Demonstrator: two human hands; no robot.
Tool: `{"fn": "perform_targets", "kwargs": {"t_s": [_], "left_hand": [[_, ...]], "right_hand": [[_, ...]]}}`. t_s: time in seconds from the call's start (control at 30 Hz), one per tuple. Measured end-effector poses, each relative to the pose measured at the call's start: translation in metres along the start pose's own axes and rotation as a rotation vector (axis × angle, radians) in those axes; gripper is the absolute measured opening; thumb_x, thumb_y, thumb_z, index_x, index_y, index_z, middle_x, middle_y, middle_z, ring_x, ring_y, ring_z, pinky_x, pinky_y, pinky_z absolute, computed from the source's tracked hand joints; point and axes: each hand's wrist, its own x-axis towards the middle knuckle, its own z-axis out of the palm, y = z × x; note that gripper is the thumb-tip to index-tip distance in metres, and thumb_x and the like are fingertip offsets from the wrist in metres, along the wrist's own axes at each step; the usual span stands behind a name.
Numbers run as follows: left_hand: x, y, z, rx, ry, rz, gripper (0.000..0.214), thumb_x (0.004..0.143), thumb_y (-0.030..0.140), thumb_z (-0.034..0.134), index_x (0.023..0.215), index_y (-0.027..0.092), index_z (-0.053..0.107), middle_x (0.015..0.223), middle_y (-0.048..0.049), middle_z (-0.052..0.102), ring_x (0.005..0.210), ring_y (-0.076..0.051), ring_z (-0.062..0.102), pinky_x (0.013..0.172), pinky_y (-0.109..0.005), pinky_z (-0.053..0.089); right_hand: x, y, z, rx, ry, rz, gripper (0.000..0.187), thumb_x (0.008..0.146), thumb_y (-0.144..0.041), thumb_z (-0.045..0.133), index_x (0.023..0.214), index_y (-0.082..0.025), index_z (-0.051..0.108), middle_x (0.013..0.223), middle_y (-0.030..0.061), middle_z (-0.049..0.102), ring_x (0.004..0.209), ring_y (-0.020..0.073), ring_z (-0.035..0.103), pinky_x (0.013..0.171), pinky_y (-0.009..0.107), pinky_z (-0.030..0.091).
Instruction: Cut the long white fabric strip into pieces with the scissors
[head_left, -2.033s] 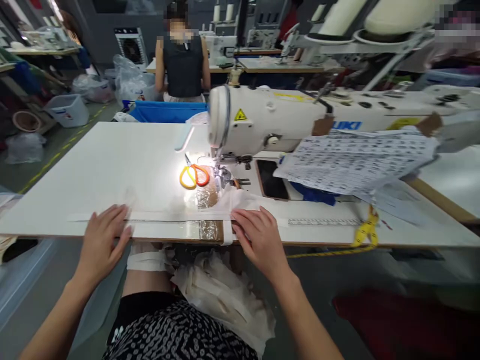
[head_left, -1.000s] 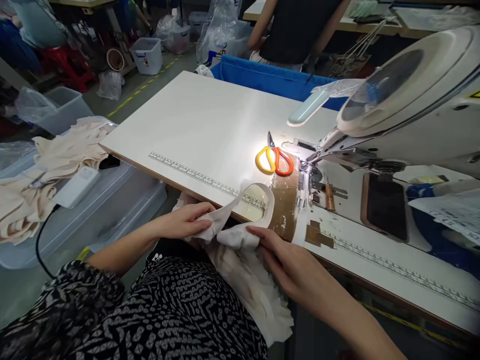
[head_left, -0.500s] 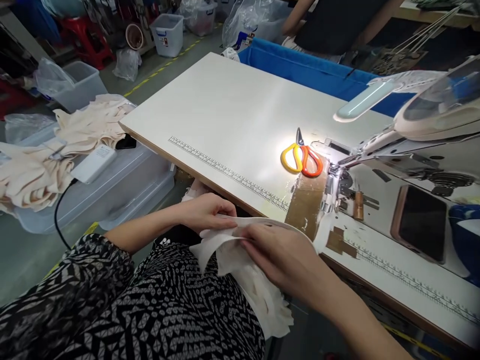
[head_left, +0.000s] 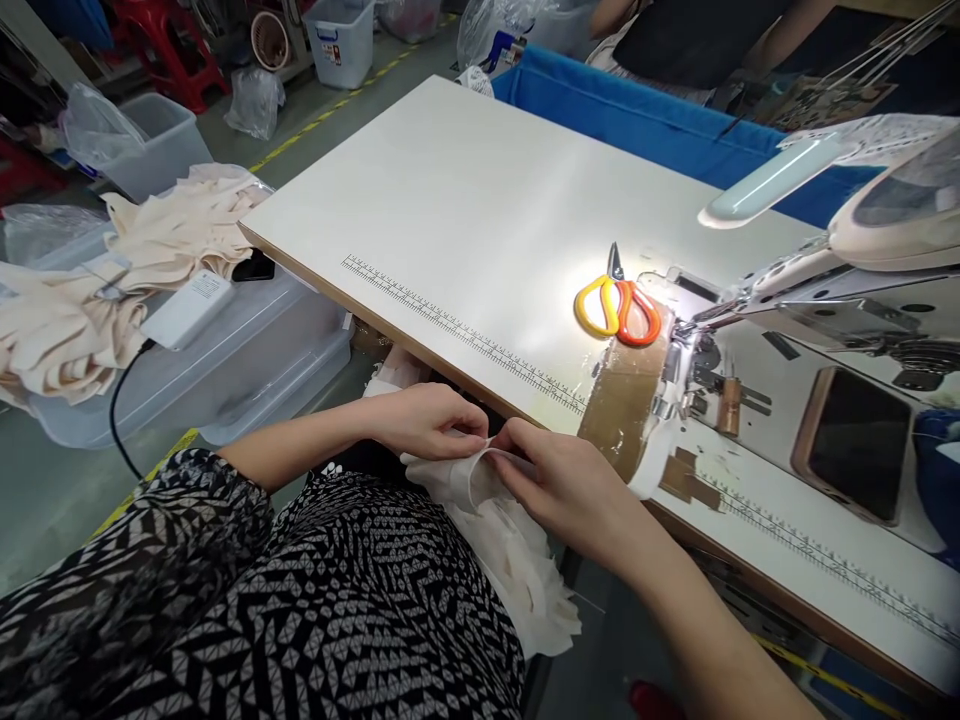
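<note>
Over my lap, just below the front edge of the white sewing table [head_left: 480, 200], both hands pinch a white fabric strip [head_left: 466, 480]. My left hand [head_left: 427, 420] grips its left end with closed fingers. My right hand [head_left: 559, 485] pinches the strip right beside it, fingertips almost touching the left hand's. More white fabric pieces [head_left: 525, 580] are heaped on my lap under the hands. The strip's other end runs up onto the table near a brown tape patch [head_left: 626, 400].
Orange and yellow scissors [head_left: 619, 308] lie by the sewing machine [head_left: 862, 270]. A phone [head_left: 855, 440] rests on the machine bed. At left stands a clear bin [head_left: 225, 370] with cream fabric [head_left: 97, 290] and a white adapter [head_left: 187, 308]. A person stands behind a blue bin [head_left: 645, 120].
Two seconds ago both hands lay flat on the strip on the table. They have since drawn it down to my lap and come together, pinching it; my view has turned left.
</note>
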Motion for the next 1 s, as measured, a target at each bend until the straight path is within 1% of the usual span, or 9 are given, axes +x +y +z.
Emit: {"fn": "perform_targets", "kwargs": {"t_s": [0.1, 0.23, 0.3, 0.37, 0.43, 0.53, 0.6, 0.8, 1.0], "left_hand": [[0.002, 0.0, 0.004, 0.112, 0.011, -0.002, 0.023, 0.084, 0.036, 0.053, 0.076, 0.016, 0.06, 0.058, 0.0027, 0.051, 0.052, -0.009, 0.04, 0.051, -0.023, 0.025], [0.006, -0.005, 0.003, 0.145, -0.044, 0.028, 0.013, 0.081, 0.024, 0.052, 0.075, 0.016, 0.06, 0.062, 0.0015, 0.055, 0.056, -0.01, 0.045, 0.053, -0.023, 0.028], [0.008, -0.008, -0.002, 0.054, -0.124, 0.064, 0.014, 0.083, 0.021, 0.049, 0.079, 0.015, 0.061, 0.066, 0.0006, 0.058, 0.058, -0.01, 0.047, 0.054, -0.023, 0.031], [0.01, -0.01, -0.008, -0.05, -0.227, 0.11, 0.015, 0.086, 0.021, 0.048, 0.083, 0.015, 0.062, 0.069, -0.0002, 0.059, 0.059, -0.01, 0.048, 0.055, -0.022, 0.034], [0.011, -0.012, -0.013, -0.119, -0.31, 0.139, 0.016, 0.087, 0.022, 0.048, 0.086, 0.015, 0.062, 0.069, -0.0002, 0.059, 0.058, -0.01, 0.046, 0.055, -0.022, 0.034], [0.011, -0.013, -0.014, -0.166, -0.363, 0.14, 0.015, 0.088, 0.023, 0.048, 0.088, 0.015, 0.061, 0.068, 0.0006, 0.056, 0.057, -0.01, 0.043, 0.053, -0.022, 0.033], [0.01, -0.015, -0.009, -0.188, -0.364, 0.129, 0.015, 0.089, 0.024, 0.047, 0.09, 0.016, 0.06, 0.07, 0.0007, 0.056, 0.06, -0.01, 0.044, 0.055, -0.022, 0.034], [0.01, -0.024, 0.01, -0.221, -0.292, 0.076, 0.024, 0.086, 0.039, 0.055, 0.087, 0.015, 0.059, 0.072, 0.0011, 0.055, 0.064, -0.01, 0.046, 0.056, -0.021, 0.034], [0.012, -0.026, 0.011, -0.343, -0.358, 0.015, 0.022, 0.087, 0.036, 0.054, 0.082, 0.015, 0.058, 0.069, 0.0014, 0.053, 0.061, -0.01, 0.045, 0.054, -0.021, 0.034]], "right_hand": [[-0.002, 0.001, 0.006, -0.063, 0.01, -0.008, 0.011, 0.087, -0.023, 0.045, 0.079, -0.021, 0.052, 0.069, 0.0012, 0.064, 0.059, 0.0155, 0.058, 0.048, 0.024, 0.031], [-0.004, 0.002, 0.01, -0.116, 0.065, -0.045, 0.012, 0.088, -0.024, 0.045, 0.078, -0.021, 0.052, 0.069, 0.0012, 0.061, 0.06, 0.0166, 0.057, 0.049, 0.025, 0.032], [-0.004, 0.002, 0.01, -0.06, 0.121, -0.109, 0.014, 0.09, -0.024, 0.044, 0.079, -0.021, 0.052, 0.082, 0.0042, 0.062, 0.072, 0.0181, 0.059, 0.056, 0.027, 0.039], [-0.005, 0.003, 0.008, 0.072, 0.153, -0.199, 0.015, 0.091, -0.024, 0.044, 0.079, -0.021, 0.053, 0.1, 0.0074, 0.061, 0.091, 0.0203, 0.058, 0.072, 0.03, 0.045], [-0.007, 0.003, 0.007, 0.222, 0.125, -0.231, 0.017, 0.093, -0.026, 0.043, 0.081, -0.021, 0.053, 0.102, 0.0072, 0.061, 0.095, 0.0201, 0.056, 0.08, 0.032, 0.045], [-0.01, 0.005, 0.008, 0.36, 0.035, -0.128, 0.021, 0.095, -0.032, 0.041, 0.08, -0.021, 0.051, 0.079, 0.0023, 0.058, 0.075, 0.0165, 0.054, 0.065, 0.028, 0.043], [-0.013, 0.005, 0.012, 0.401, 0.007, -0.068, 0.023, 0.095, -0.035, 0.041, 0.078, -0.021, 0.05, 0.073, 0.0005, 0.055, 0.068, 0.0153, 0.05, 0.059, 0.026, 0.04], [-0.014, 0.006, 0.024, 0.457, 0.021, -0.014, 0.025, 0.093, -0.038, 0.042, 0.077, -0.021, 0.048, 0.072, -0.0003, 0.052, 0.064, 0.014, 0.046, 0.055, 0.025, 0.034], [-0.015, 0.011, 0.031, 0.528, 0.027, 0.014, 0.022, 0.093, -0.041, 0.044, 0.086, -0.021, 0.05, 0.078, 0.0006, 0.055, 0.07, 0.0154, 0.049, 0.061, 0.026, 0.037]]}}
